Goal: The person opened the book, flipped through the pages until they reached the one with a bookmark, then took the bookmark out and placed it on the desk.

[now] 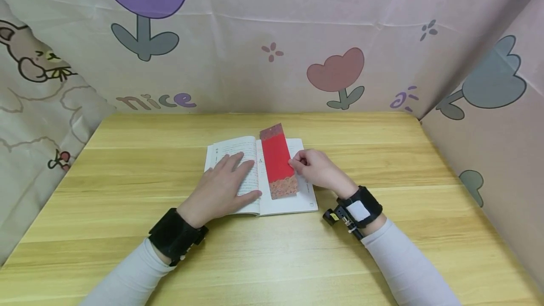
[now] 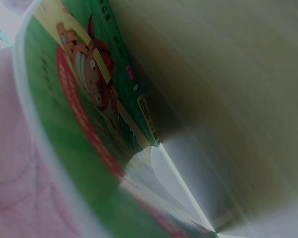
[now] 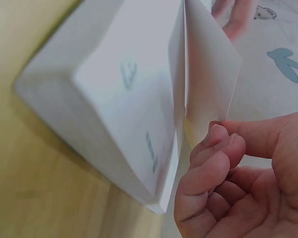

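An open book (image 1: 307, 202) lies on the wooden table, printed text showing on its left page. My left hand (image 1: 214, 192) rests on that page with fingers spread, the thumb reaching to the gutter. Over the right page, a red bookmark (image 1: 278, 158) with speckled ends stands slightly tilted, its top passing the page's upper edge. My right hand (image 1: 318, 168) pinches its right edge between thumb and fingers. From the right wrist, the bookmark's pale back (image 3: 211, 79) shows above the fingertips (image 3: 217, 133). In the left wrist view the book's green cover (image 2: 44, 94) curves up, bearing a cartoon figure.
The wooden table (image 1: 127, 174) extends around the book on all sides. A printed cloth (image 1: 238, 60) with flowers and the word "nice" hangs behind the table. Each wrist wears a black strap (image 1: 172, 235) with a small device.
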Available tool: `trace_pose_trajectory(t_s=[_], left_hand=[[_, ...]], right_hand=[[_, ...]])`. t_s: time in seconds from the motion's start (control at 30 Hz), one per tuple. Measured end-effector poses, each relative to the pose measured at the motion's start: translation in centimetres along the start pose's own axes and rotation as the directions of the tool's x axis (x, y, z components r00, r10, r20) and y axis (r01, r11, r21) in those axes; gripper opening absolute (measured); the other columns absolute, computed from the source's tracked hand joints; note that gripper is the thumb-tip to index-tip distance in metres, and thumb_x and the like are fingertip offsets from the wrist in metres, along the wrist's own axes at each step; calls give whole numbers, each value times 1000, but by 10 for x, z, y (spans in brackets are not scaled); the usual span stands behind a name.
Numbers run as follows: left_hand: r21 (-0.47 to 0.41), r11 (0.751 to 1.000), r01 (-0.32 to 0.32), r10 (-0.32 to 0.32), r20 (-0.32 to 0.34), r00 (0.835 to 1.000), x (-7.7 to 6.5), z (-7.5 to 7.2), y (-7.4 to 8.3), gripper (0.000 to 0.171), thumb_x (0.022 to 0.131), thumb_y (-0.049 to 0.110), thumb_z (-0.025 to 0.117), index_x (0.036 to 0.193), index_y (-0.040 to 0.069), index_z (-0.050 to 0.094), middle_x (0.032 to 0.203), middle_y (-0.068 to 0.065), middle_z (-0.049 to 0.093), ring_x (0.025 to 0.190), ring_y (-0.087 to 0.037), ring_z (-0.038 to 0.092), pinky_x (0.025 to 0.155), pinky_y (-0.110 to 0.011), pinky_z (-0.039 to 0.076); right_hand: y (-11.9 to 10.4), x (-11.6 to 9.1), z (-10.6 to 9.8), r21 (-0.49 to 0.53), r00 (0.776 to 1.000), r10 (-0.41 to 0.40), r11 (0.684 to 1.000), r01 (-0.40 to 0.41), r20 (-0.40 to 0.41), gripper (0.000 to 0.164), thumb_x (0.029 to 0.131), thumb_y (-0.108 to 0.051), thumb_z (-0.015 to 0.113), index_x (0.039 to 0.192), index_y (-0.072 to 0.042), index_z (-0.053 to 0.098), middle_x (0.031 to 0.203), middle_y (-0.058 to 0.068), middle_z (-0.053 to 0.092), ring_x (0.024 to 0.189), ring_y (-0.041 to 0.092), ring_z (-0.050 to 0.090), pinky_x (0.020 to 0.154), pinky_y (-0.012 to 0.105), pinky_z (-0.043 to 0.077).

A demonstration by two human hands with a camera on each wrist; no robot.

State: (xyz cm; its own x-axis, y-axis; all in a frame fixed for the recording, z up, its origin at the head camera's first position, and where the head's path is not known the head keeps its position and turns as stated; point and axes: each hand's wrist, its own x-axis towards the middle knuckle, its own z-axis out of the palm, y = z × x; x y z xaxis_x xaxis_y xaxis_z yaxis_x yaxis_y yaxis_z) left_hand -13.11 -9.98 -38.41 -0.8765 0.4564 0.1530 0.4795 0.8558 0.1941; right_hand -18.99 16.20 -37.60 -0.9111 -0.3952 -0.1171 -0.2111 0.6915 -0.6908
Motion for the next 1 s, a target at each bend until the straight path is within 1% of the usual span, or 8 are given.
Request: trace_pose_trajectory(t_s=[0.17, 0.33, 0.6, 1.0], left_hand=[[-5, 1000, 10, -10, 13, 1000, -1, -2, -1, 79, 81, 61, 63, 142, 13, 49, 143, -17, 39, 127, -38, 37, 83, -66, 40], [-10, 1000, 24, -24, 26, 999, -4, -6, -4, 80, 81, 62, 62, 142, 12, 49, 144, -18, 38, 129, -39, 35, 86, -67, 38], [-14, 1000, 22, -22, 16, 1000, -10, -10, -12, 78, 84, 61, 60, 142, 10, 48, 144, -20, 38, 129, -40, 35, 87, -67, 37], [-8, 999, 31, -31, 23, 999, -16, -12, -21, 79, 86, 62, 57, 143, 9, 47, 146, -20, 35, 131, -42, 32, 88, -68, 34]], right_hand=[[4, -2, -6, -3, 1000, 6, 1000, -6, -19, 21, 97, -26, 58, 85, -9, 62, 68, 6, 52, 61, 20, 49, 54, 28, 37], [9, -5, -12, -10, 999, -13, 1000, 12, -41, 21, 98, -26, 56, 87, -10, 64, 64, 5, 49, 57, 20, 45, 54, 29, 35], [17, -12, -23, -10, 997, -13, 1000, 12, -73, 23, 99, -28, 54, 88, -10, 63, 66, 5, 49, 58, 19, 45, 53, 29, 34], [33, -23, -39, -27, 993, 6, 1000, -9, -117, 31, 100, -29, 52, 85, -3, 60, 63, 4, 45, 56, 19, 41, 51, 29, 32]])
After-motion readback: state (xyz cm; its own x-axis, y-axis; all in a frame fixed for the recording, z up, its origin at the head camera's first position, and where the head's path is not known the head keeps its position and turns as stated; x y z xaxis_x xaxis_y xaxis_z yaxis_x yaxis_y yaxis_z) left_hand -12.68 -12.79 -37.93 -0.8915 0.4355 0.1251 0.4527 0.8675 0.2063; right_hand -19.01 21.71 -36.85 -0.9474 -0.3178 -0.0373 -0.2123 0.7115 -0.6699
